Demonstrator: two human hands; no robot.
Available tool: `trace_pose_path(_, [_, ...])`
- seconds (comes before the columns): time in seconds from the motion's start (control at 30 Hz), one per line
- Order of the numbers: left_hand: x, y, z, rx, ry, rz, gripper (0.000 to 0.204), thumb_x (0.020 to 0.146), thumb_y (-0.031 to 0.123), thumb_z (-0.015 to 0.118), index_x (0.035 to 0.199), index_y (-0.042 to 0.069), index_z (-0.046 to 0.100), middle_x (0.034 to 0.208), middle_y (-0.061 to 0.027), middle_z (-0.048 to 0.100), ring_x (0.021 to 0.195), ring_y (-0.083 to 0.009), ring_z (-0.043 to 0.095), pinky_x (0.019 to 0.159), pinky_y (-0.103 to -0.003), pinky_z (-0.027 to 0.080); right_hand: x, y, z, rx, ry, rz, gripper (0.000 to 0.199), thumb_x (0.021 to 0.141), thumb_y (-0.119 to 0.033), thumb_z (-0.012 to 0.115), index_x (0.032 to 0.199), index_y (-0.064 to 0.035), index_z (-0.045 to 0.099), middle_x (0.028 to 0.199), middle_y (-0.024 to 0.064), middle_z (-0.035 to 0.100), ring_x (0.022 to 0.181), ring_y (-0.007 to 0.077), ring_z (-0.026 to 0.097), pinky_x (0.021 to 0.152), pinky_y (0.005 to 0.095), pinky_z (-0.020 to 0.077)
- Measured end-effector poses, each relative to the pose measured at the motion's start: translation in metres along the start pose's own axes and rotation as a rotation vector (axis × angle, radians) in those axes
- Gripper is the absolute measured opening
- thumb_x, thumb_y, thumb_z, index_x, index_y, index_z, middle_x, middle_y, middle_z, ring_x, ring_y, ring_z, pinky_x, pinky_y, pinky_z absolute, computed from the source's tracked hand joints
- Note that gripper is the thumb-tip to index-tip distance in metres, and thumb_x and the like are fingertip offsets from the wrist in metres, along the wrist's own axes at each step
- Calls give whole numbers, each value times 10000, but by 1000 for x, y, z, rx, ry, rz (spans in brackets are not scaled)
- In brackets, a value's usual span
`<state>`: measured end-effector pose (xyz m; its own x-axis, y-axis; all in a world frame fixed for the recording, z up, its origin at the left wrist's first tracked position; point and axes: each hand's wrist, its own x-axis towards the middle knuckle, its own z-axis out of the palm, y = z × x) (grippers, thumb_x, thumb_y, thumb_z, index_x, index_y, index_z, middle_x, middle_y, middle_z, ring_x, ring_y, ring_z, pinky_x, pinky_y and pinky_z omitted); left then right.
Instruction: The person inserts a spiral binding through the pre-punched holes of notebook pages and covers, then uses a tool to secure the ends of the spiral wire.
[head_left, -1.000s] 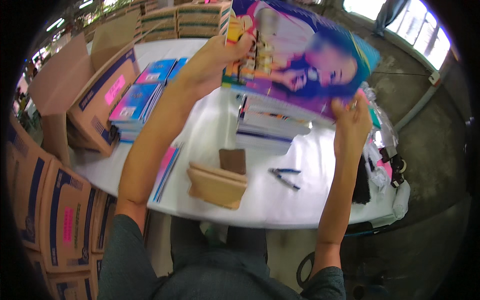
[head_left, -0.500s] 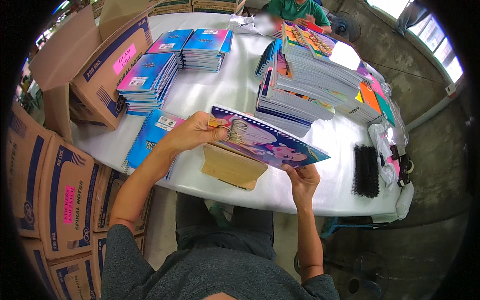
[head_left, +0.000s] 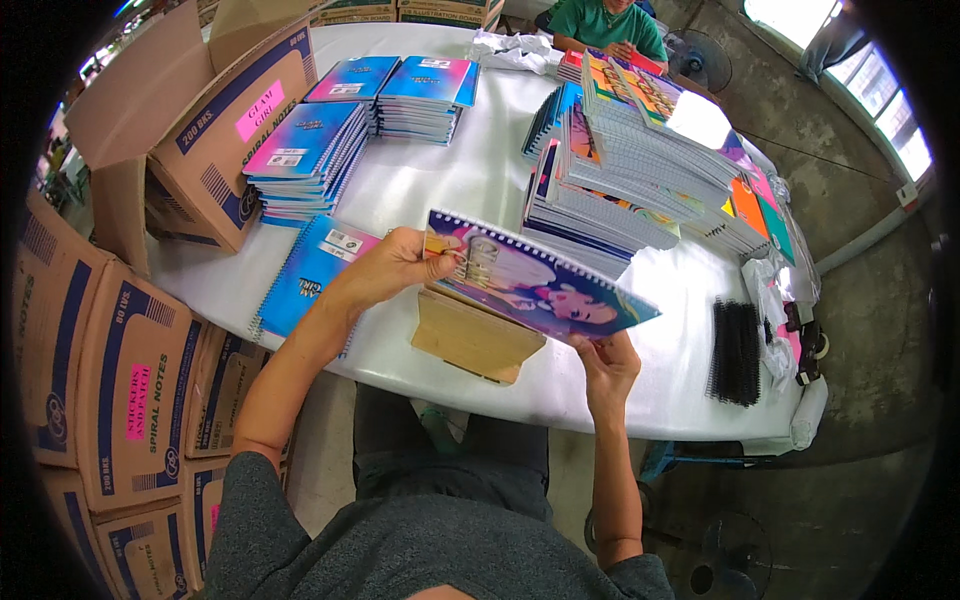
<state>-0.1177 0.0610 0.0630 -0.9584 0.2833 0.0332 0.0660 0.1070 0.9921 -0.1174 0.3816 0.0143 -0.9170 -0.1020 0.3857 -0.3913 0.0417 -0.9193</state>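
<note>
My left hand (head_left: 398, 268) pinches the left end of a notebook (head_left: 535, 280) with a purple illustrated cover. My right hand (head_left: 606, 362) grips its lower right corner between thumb and fingers. A row of holes runs along the notebook's upper edge. It is tilted above a tan wooden block (head_left: 468, 337) near the table's front edge, and hides part of the block. Beyond the notebook rises a tall stack of similar notebooks (head_left: 640, 155). Close to my left forearm lies a blue spiral notebook (head_left: 308, 270).
Piles of blue-pink spiral notebooks (head_left: 300, 150) stand at the left beside an open carton (head_left: 225, 150). Black binding coils (head_left: 735, 352) lie at the right on the white table (head_left: 420, 190). Closed cartons (head_left: 140, 400) fill the left floor. A person in green (head_left: 600, 30) sits at the far side.
The view has shifted slightly, so the table and stacks appear a little farther right. Both hands keep hold of the notebook, which has barely moved.
</note>
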Motion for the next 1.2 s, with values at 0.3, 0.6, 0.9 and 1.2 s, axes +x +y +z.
trace_pose_path(0.3, [5,-31,7,82,-90,175,571,880,275,723,1372,76,513,1368,-130,517,1316,-215,423,1062,-333,356,-20,64,-9,-95,-78,-31,176,831,35,725,998,33,668,863,67,694,748,102,627,683,254,518])
trace_pose_path(0.6, [-15,-85,70,-134,350,186,1101,733,423,822,1542,72,163,1570,-159,242,1475,-320,174,1181,-429,156,-42,68,39,63,-38,117,846,754,-121,842,1401,20,315,1286,121,481,1184,238,478,1042,341,359])
trace_pose_path(0.9, [-42,-70,37,-196,624,306,1054,804,356,779,1564,104,94,1610,-151,162,1489,-303,135,1195,-439,110,105,119,-205,-1346,523,-228,510,789,-285,779,1175,-30,562,1089,187,617,974,330,617,837,459,478])
trace_pose_path(1.2, [-63,-28,39,-87,740,276,745,938,123,585,1559,108,172,1594,-121,246,1478,-271,205,1181,-417,153,122,166,-299,-1689,309,116,243,808,-232,731,868,-22,627,959,150,626,858,366,637,717,476,516])
